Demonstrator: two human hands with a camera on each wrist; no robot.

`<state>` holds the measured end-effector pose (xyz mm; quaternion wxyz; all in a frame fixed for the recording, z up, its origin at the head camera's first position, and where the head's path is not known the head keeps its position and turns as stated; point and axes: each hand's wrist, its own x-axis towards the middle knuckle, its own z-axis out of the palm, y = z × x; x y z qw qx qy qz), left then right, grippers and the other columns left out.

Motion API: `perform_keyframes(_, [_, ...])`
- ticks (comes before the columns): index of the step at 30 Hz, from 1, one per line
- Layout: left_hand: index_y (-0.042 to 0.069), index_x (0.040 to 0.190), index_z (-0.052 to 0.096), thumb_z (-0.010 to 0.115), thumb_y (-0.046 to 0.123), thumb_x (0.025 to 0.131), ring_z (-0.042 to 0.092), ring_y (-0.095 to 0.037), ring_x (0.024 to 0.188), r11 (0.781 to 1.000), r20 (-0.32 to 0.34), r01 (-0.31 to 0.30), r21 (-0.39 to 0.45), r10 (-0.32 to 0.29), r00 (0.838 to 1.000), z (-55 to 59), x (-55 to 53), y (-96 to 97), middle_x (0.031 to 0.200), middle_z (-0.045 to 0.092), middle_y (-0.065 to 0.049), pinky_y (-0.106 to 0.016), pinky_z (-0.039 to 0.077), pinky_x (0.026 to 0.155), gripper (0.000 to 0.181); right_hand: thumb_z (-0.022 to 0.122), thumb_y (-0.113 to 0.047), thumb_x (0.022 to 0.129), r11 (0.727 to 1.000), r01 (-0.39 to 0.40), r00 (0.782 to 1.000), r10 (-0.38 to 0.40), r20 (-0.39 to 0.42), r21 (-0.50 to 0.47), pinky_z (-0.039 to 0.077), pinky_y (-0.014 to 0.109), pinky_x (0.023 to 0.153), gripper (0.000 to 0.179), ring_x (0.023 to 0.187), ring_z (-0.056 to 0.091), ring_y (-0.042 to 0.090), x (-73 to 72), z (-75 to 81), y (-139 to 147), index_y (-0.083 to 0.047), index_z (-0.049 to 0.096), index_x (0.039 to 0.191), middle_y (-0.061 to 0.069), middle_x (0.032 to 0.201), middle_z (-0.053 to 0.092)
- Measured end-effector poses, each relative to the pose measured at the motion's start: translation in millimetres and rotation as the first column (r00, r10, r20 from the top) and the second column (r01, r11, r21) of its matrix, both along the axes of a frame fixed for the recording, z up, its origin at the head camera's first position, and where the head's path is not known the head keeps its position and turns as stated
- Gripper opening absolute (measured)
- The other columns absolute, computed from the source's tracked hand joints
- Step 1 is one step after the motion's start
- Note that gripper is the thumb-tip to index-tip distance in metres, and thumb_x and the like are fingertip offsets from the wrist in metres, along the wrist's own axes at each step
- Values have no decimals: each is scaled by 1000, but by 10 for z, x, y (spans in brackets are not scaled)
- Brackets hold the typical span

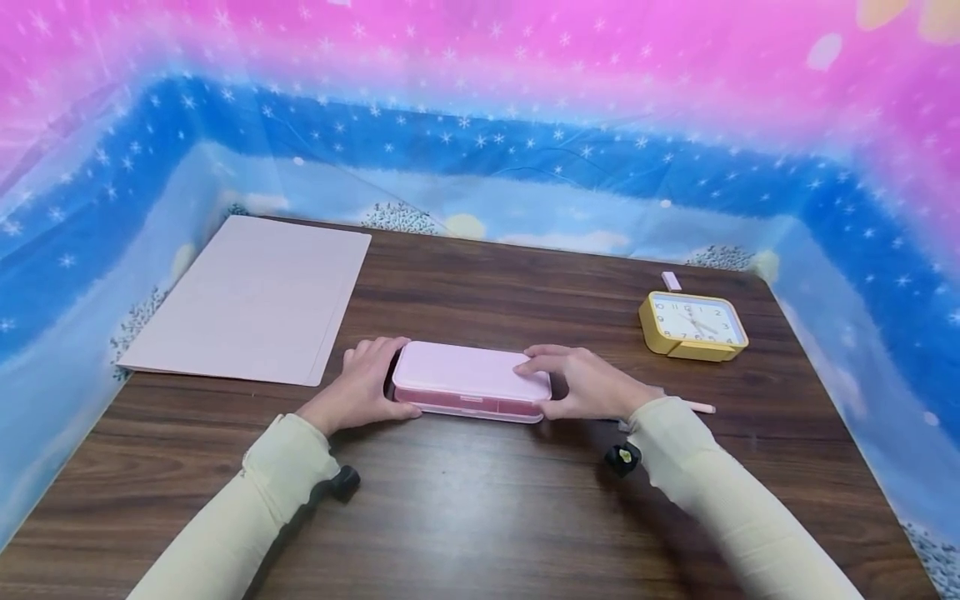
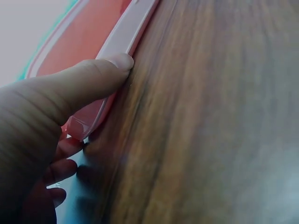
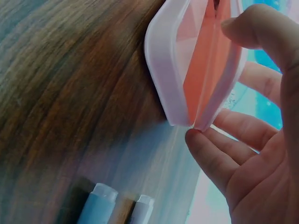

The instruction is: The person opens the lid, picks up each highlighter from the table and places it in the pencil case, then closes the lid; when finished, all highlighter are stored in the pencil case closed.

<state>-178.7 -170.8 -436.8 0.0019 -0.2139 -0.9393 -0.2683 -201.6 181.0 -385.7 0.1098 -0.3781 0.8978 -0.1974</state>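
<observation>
A pink pencil case (image 1: 471, 371) lies lengthwise across the middle of the table, with a small clasp on its near side. My left hand (image 1: 366, 385) grips its left end. In the left wrist view the left thumb (image 2: 100, 79) presses along the case's lower rim, the other fingers curling behind. My right hand (image 1: 588, 382) holds the right end, thumb in front and fingers over the lid. In the right wrist view the lid (image 3: 224, 79) stands slightly apart from the base (image 3: 163, 56), with the right thumb (image 3: 254, 28) at the lid's edge.
A large pale folder (image 1: 255, 300) lies at the back left. To the right stand a yellow clock (image 1: 693, 327) and a small eraser (image 1: 671, 282) behind it. A pen-like stick (image 1: 701, 407) pokes out beyond the right wrist. A printed cloth surrounds the wooden table (image 1: 465, 508).
</observation>
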Motion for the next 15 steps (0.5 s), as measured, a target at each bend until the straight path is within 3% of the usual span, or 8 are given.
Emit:
perform_keyframes(3, [-1, 141, 42, 86, 44, 68, 42, -37, 121, 1000, -21, -11, 3, 11, 1000, 20, 19, 4, 133, 53, -20, -46, 28, 87, 97, 71, -33, 86, 999, 29, 999, -30, -21, -41, 47, 42, 103, 43, 128, 56, 19, -2, 13, 50, -23, 66, 128, 5, 140, 58])
perform_keyframes(8, [-1, 139, 46, 85, 44, 71, 43, -39, 122, 1000, -51, -20, -10, 19, 999, 49, 58, -9, 130, 57, -19, -47, 28, 88, 90, 72, -32, 90, 982, 98, 994, -104, -32, -160, 54, 38, 93, 28, 107, 66, 9, -39, 105, 130, -24, 71, 117, -7, 118, 70])
perform_keyframes(15, [1, 137, 51, 75, 54, 79, 43, -37, 124, 999, -65, -23, -46, 20, 998, 65, 103, 22, 131, 58, -16, -47, 29, 91, 81, 71, -25, 92, 956, 152, 986, -164, -28, -252, 56, 30, 81, 24, 90, 66, 6, -98, 181, 163, -17, 71, 114, -7, 105, 72])
